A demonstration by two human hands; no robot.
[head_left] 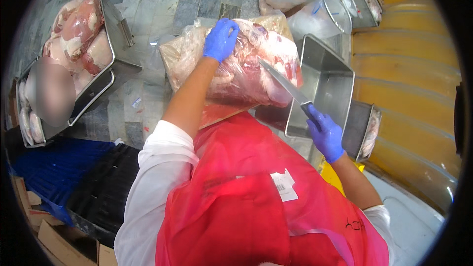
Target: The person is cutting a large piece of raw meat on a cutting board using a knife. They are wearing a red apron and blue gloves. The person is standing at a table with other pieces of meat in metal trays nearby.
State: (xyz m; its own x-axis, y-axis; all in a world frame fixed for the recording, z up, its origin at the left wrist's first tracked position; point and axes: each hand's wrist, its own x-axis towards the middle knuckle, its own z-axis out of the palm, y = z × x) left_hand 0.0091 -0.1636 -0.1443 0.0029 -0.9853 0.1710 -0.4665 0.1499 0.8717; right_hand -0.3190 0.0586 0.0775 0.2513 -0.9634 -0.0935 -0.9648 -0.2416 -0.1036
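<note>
One wrapped bundle of meat point(246, 76) lies under the left hand point(221, 39), the nearer one, with its long axis from left to right; whether the bent fingers pinch the film point(187, 55), I cannot tell. The right hand point(325, 133) grips one knife point(289, 86), pointing forward-left over the meat. One metal bin point(324, 71) stands just ahead of this hand.

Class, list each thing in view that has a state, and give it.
Knife: unsheathed, held
Central meat: partly under clear plastic
Left hand: gloved, against the clear plastic
Right hand: gloved, closed on the knife
Left bin: loaded with meat pieces
Right bin: open-topped
Apron: worn
</note>
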